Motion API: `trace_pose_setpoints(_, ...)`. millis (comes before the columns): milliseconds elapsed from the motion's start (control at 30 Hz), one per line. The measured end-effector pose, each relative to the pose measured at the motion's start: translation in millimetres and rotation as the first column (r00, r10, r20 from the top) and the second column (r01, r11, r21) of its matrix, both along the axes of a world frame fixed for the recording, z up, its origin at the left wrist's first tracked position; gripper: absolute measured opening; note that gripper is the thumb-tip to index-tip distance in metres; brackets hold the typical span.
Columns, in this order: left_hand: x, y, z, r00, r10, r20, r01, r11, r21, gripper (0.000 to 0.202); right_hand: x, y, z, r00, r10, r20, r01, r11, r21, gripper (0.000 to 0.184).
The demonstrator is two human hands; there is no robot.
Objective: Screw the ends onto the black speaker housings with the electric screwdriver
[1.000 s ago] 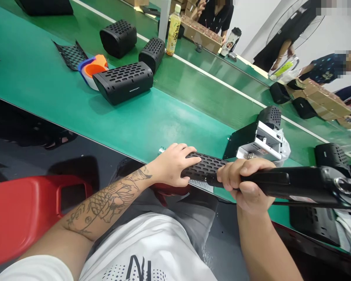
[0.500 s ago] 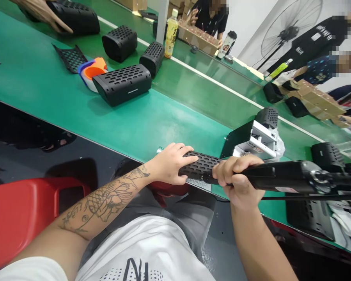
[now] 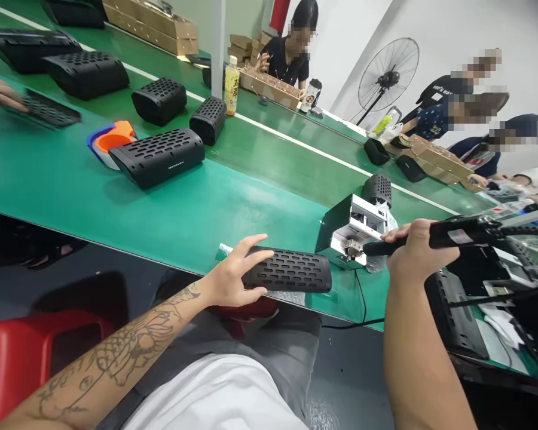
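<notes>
My left hand [image 3: 235,275] is at the left end of a black perforated housing [image 3: 291,272], thumb along its near edge and fingers spread over its top. The housing lies near the table's front edge, with bubble wrap [image 3: 291,297] showing under it. My right hand [image 3: 416,248] is wrapped round a black electric screwdriver [image 3: 457,233] held nearly level. Its tip end reaches the metal front of a black and white screw feeder [image 3: 336,233]. The feeder hides or blends with the exact bit point.
Several more black housings stand on the green table [image 3: 251,197], one marked housing [image 3: 161,158] beside an orange and white tape dispenser [image 3: 114,140]. A co-worker's hand [image 3: 2,92] touches a mesh panel [image 3: 51,110] at left. A bottle [image 3: 232,86] stands by a post [image 3: 217,48].
My right hand has lifted the screwdriver off the housing and carried it right to the screw feeder. My left hand stays at the housing's end. At far left, a co-worker's hand has moved the mesh panel.
</notes>
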State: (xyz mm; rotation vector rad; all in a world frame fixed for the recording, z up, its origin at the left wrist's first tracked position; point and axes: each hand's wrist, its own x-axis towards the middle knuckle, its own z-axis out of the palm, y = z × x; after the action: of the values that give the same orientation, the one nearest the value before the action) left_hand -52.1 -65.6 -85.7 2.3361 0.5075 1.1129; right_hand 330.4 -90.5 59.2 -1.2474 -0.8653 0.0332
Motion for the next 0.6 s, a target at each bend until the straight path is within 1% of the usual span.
trace_pose_setpoints(100,-10.6,2.7,-19.1,0.999,0.005,-0.035,-0.01,0.991,-0.134,0.123,4.1,0.4,-14.1,0.997,0.041,0.062,-0.044,0.998,0.052,0.033)
trace_pose_setpoints(133,-13.3,4.1,-24.1,0.999,-0.005,-0.052,-0.003,0.987,-0.16,0.132,3.8,-1.2,-16.9,0.997,0.055,0.059,-0.057,0.998,0.037,0.034)
trace_pose_setpoints(200,-16.0,6.3,-31.1,0.997,-0.023,-0.074,0.009,0.981,-0.192,0.142,0.9,-5.9,-18.8,0.996,0.072,0.062,-0.073,0.997,0.008,0.034)
trace_pose_setpoints(267,-15.5,7.1,-33.6,0.996,-0.025,-0.084,0.006,0.976,-0.219,0.144,-5.4,-12.7,-15.1,0.993,0.099,0.062,-0.098,0.995,-0.013,0.034)
trace_pose_setpoints(333,-13.1,6.7,-32.9,0.997,-0.023,-0.078,0.005,0.975,-0.223,0.143,-16.7,-22.6,-5.5,0.99,0.128,0.051,-0.129,0.992,0.002,0.034)
trace_pose_setpoints(400,-10.4,6.2,-31.0,0.997,-0.027,-0.068,0.013,0.978,-0.206,0.143,-33.7,-35.8,9.4,0.985,0.171,0.03,-0.172,0.984,0.048,0.037)
trace_pose_setpoints(467,-8.3,6.1,-29.7,0.998,-0.03,-0.064,0.017,0.981,-0.192,0.144,-56.6,-50.9,26.9,0.966,0.258,0.006,-0.257,0.961,0.1,0.043)
trace_pose_setpoints(533,-7.0,6.6,-29.4,0.998,-0.033,-0.054,0.022,0.982,-0.186,0.143,-84.6,-64.4,43.0,0.911,0.411,-0.021,-0.407,0.907,0.108,0.048)
trace_pose_setpoints(567,-6.5,6.9,-29.5,0.998,-0.036,-0.042,0.028,0.982,-0.184,0.142,-99.9,-69.3,48.9,0.864,0.502,-0.03,-0.497,0.862,0.101,0.048)
trace_pose_setpoints(600,-6.0,7.0,-29.6,0.999,-0.041,-0.029,0.035,0.982,-0.184,0.14,-115.8,-72.3,53.0,0.803,0.595,-0.036,-0.591,0.802,0.088,0.047)
